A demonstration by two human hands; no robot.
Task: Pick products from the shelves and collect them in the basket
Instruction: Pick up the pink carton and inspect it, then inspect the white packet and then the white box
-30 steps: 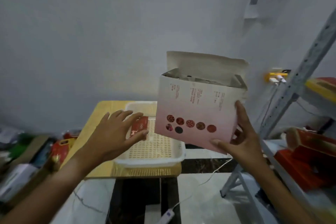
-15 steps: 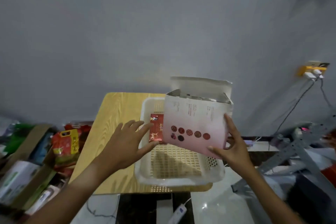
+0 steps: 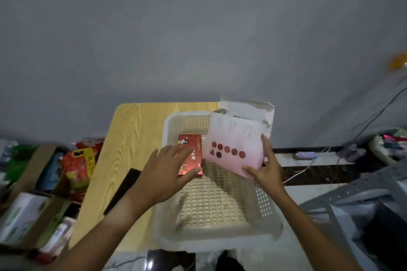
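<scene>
Over the far right corner of the white perforated plastic basket (image 3: 259, 196), the right hand (image 3: 267, 171) is gripping the pink-and-white cardboard box (image 3: 233, 145) by its lower right corner, thumb along the bottom edge and fingers up the side. This box is tilting, its torn top flap standing open and its lower edge hanging just above the basket floor. The left hand (image 3: 164, 174) is hovering with straight, spread fingers over the red rectangular product box (image 3: 191, 155) lying flat inside the basket, grasping nothing; contact cannot be confirmed. The basket is sitting on the light wooden table (image 3: 132, 138), overhanging its near edge. Risks, as judged: contents are liable to spill through the open flap if tilt increases; a one-corner grip is permitting rotation or slip; downward pressure near the overhanging rim could tip the basket; the descending box could catch on the red one.
</scene>
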